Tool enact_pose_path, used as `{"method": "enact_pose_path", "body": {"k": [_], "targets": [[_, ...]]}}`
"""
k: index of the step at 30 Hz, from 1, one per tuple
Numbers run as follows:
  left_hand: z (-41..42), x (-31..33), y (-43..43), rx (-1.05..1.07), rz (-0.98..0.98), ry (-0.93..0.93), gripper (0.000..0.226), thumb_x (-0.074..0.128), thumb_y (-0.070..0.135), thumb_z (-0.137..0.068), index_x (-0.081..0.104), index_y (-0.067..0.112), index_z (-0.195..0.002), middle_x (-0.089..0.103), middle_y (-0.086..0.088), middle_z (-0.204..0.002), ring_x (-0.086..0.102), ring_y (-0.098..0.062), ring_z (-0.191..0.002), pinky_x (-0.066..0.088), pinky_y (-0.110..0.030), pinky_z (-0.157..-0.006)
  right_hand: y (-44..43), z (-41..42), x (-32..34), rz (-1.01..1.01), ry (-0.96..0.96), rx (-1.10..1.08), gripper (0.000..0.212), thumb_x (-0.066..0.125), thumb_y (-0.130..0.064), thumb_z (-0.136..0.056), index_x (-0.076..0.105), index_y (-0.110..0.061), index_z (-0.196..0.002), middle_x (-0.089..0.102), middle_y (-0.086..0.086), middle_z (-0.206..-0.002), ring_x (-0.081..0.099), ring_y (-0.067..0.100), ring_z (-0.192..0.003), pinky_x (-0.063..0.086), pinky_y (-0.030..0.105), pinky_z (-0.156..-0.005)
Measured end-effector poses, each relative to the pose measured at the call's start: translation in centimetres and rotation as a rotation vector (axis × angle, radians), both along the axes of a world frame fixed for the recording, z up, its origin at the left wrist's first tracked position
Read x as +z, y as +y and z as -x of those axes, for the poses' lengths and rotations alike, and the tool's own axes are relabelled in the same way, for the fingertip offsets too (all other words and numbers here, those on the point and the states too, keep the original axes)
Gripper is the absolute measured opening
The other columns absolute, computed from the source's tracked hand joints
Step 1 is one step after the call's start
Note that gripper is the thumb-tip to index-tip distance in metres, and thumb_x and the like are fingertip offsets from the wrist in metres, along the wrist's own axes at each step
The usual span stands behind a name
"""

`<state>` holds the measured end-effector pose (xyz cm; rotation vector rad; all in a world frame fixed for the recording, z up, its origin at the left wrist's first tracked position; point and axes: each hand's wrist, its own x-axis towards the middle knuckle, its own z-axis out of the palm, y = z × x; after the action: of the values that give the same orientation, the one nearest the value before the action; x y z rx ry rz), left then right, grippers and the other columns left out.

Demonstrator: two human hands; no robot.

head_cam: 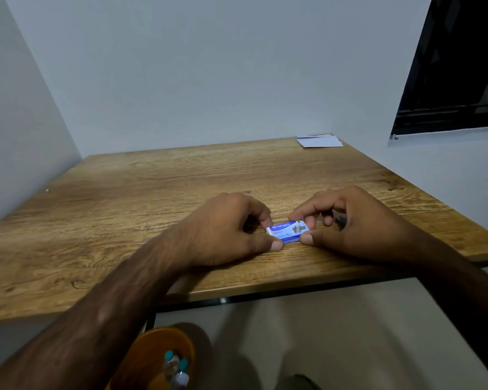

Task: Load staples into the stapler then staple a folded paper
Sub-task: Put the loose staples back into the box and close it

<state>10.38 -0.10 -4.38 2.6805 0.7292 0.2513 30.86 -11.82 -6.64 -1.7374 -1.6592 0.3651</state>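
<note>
The staple box (288, 232) — small, blue and white — lies near the front edge of the wooden desk (124, 198). The left hand (226, 229) pinches the box's left end between thumb and forefinger; the right hand (347, 223) pinches its right end the same way. Each grip is closed on the box. Folded white paper (319, 141) lies at the desk's far right corner, well apart. An orange bin (141, 358) stands on the floor below.
</note>
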Motion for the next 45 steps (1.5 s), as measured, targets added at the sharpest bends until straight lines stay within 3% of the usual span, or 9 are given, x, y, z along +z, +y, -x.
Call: {"method": "enact_pose_path", "body": {"k": [5, 20, 29, 31, 32, 35, 41, 45], "targets": [[0.6, -0.4, 0.4, 0.004, 0.071, -0.078, 0.03, 0.079, 0.047, -0.079, 0.078, 0.029, -0.104, 0.069, 0.019, -0.127, 0.063, -0.003, -0.115, 0.05, -0.036, -0.102, 0.0, 0.1, 0.1, -0.012, -0.034, -0.006, 0.026, 0.085, -0.023, -0.074, 0.08, -0.034, -0.097, 0.072, -0.009, -0.081, 0.058, 0.018, -0.077, 0.051, 0.04, -0.076], [2.4, -0.8, 1.3, -0.015, 0.039, -0.1, 0.031, 0.078, 0.047, -0.079, 0.075, 0.032, -0.106, 0.068, 0.024, -0.126, 0.06, 0.007, -0.115, 0.049, -0.027, -0.104, -0.1, 0.3, 0.3, -0.036, -0.096, -0.026, 0.023, 0.084, -0.027, -0.073, 0.077, -0.036, -0.093, 0.07, -0.009, -0.083, 0.06, 0.013, -0.082, 0.047, 0.044, -0.088], [2.5, -1.2, 1.3, -0.019, 0.024, -0.122, 0.031, 0.077, 0.047, -0.079, 0.075, 0.031, -0.106, 0.068, 0.023, -0.126, 0.06, 0.006, -0.117, 0.048, -0.033, -0.106, -0.2, 0.3, 0.2, -0.024, -0.162, -0.023, 0.026, 0.082, -0.033, -0.075, 0.073, -0.037, -0.099, 0.067, -0.013, -0.09, 0.059, 0.011, -0.092, 0.042, 0.055, -0.097], [2.5, -1.2, 1.2, -0.015, 0.019, -0.127, 0.03, 0.077, 0.045, -0.08, 0.074, 0.031, -0.106, 0.068, 0.023, -0.127, 0.06, 0.004, -0.117, 0.049, -0.035, -0.106, -0.3, 0.1, 0.4, -0.025, -0.168, 0.001, 0.033, 0.084, -0.032, -0.076, 0.072, -0.038, -0.107, 0.066, -0.011, -0.096, 0.058, 0.011, -0.098, 0.042, 0.046, -0.1], [2.5, -1.2, 1.2, -0.013, 0.018, -0.134, 0.03, 0.078, 0.045, -0.08, 0.074, 0.031, -0.106, 0.068, 0.023, -0.127, 0.06, 0.004, -0.117, 0.048, -0.035, -0.106, -0.4, -0.1, 0.5, -0.046, -0.132, 0.005, 0.036, 0.084, -0.031, -0.076, 0.072, -0.037, -0.109, 0.066, -0.01, -0.098, 0.058, 0.013, -0.098, 0.044, 0.035, -0.098], [2.5, -1.3, 1.2, -0.003, 0.021, -0.143, 0.03, 0.078, 0.044, -0.08, 0.074, 0.031, -0.107, 0.067, 0.023, -0.128, 0.06, 0.004, -0.118, 0.048, -0.034, -0.106, -1.2, -1.3, 1.1, -0.132, 0.005, -0.037, 0.034, 0.083, -0.027, -0.079, 0.073, -0.035, -0.11, 0.064, -0.004, -0.099, 0.055, 0.014, -0.089, 0.041, 0.01, -0.076], [2.4, -1.3, 1.2, 0.0, 0.046, -0.139, 0.03, 0.078, 0.044, -0.079, 0.073, 0.031, -0.105, 0.067, 0.024, -0.126, 0.06, 0.003, -0.117, 0.048, -0.037, -0.107, -4.0, -5.4, 2.1, 0.041, -0.042, -0.117, 0.036, 0.079, -0.032, -0.079, 0.072, -0.046, -0.111, 0.067, -0.018, -0.1, 0.063, 0.014, -0.09, 0.05, 0.029, -0.078], [2.5, -1.3, 1.2, 0.002, 0.042, -0.136, 0.033, 0.077, 0.046, -0.079, 0.073, 0.033, -0.109, 0.067, 0.025, -0.124, 0.06, 0.003, -0.116, 0.049, -0.037, -0.106, -4.2, -5.8, 1.9, 0.172, -0.082, -0.085, 0.034, 0.076, -0.038, -0.082, 0.069, -0.048, -0.114, 0.065, -0.026, -0.103, 0.064, 0.007, -0.087, 0.051, 0.017, -0.075]]}}
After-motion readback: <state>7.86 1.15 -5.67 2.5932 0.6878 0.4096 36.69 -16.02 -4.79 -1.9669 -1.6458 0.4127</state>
